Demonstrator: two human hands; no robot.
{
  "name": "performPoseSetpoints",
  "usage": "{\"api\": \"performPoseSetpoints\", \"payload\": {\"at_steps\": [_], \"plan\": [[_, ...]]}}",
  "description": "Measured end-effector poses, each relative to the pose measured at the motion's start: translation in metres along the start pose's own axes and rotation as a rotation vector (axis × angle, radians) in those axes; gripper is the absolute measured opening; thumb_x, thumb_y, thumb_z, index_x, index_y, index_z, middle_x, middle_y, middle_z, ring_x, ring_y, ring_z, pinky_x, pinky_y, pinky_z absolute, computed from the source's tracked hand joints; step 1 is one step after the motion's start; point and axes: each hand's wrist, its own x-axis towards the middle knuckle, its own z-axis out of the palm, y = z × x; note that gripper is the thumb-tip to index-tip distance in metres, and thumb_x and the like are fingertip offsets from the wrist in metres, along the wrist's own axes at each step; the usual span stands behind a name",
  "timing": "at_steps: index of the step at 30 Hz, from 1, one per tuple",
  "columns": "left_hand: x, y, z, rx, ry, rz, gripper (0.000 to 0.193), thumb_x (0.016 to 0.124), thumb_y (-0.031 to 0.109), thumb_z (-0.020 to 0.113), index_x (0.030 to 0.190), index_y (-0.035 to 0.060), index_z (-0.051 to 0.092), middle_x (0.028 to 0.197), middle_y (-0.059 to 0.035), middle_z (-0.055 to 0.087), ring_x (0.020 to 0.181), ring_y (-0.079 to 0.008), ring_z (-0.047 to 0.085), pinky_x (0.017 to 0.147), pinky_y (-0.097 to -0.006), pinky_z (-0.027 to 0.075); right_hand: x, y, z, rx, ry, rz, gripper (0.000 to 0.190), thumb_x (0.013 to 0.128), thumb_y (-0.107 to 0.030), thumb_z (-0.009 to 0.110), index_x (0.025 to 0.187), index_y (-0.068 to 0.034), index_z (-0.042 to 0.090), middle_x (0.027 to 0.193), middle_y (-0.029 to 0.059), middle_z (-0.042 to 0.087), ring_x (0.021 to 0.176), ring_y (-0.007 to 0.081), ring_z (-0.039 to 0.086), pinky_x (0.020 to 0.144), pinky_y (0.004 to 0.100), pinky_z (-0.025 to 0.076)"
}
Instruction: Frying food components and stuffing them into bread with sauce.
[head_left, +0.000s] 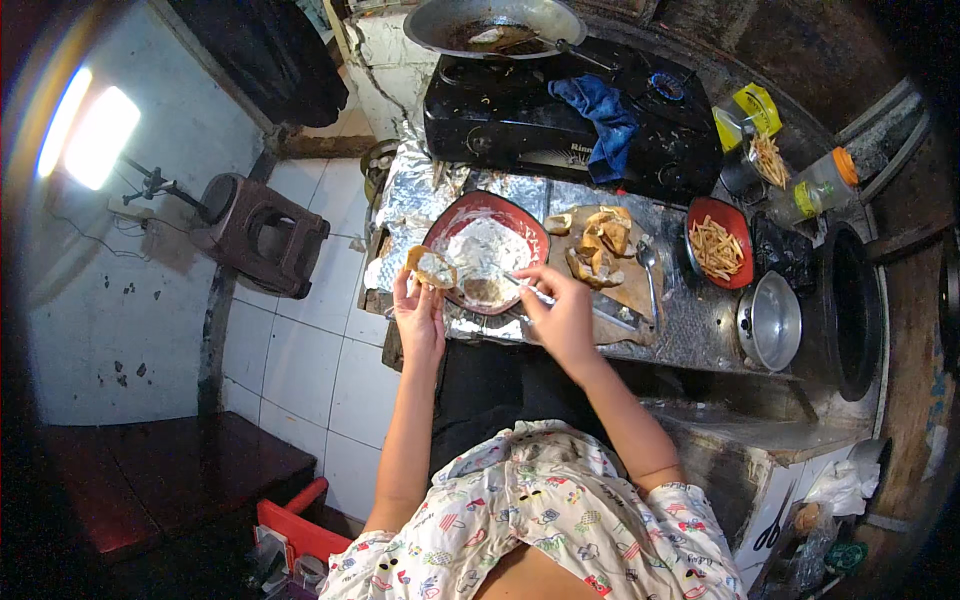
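Note:
My left hand (421, 315) holds up a piece of fried tofu (433, 268) with white filling or paste on its open face, by the left rim of a red bowl (540, 225). White paste (484, 244) lines that bowl. Over its lower right side, my right hand (559, 307) grips the handle of a thin metal utensil (513, 279), whose far end dips towards the paste. More brown tofu pieces (600, 244) lie on a wooden cutting board (634, 296), beside a metal spoon (647, 274) and a knife (615, 319).
Behind stands a black gas stove (510, 112) with a lit burner (667, 86), a blue cloth (600, 120) and a wok (450, 34). To the right are a red bowl of cut strips (697, 210), a metal pot (776, 322) and a jar with an orange lid (825, 184).

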Motion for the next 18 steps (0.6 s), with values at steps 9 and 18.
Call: {"api": "performPoseSetpoints", "payload": {"at_steps": [9, 18], "plan": [[-0.010, -0.016, 0.049, -0.021, 0.047, 0.295, 0.048, 0.081, -0.012, 0.056, 0.123, 0.0071, 0.044, 0.117, -0.0100, 0.050, 0.100, -0.0167, 0.054, 0.082, -0.0261, 0.049, -0.039, -0.019, 0.044, -0.396, 0.077, -0.392, 0.039, 0.071, 0.003, 0.053, 0.110, 0.004, 0.053, 0.084, 0.0129, 0.051, 0.077, 0.0282, 0.056, 0.065, 0.0362, 0.047], [-0.005, -0.016, 0.055, 0.039, 0.141, 0.406, 0.045, 0.082, -0.012, 0.053, 0.123, 0.0044, 0.043, 0.112, -0.0069, 0.051, 0.096, -0.0127, 0.053, 0.078, -0.0240, 0.046, -0.041, -0.024, 0.025, -0.433, 0.016, -0.409, 0.042, 0.070, 0.003, 0.053, 0.112, 0.002, 0.053, 0.087, 0.0119, 0.049, 0.080, 0.0271, 0.052, 0.067, 0.0360, 0.045]]}}
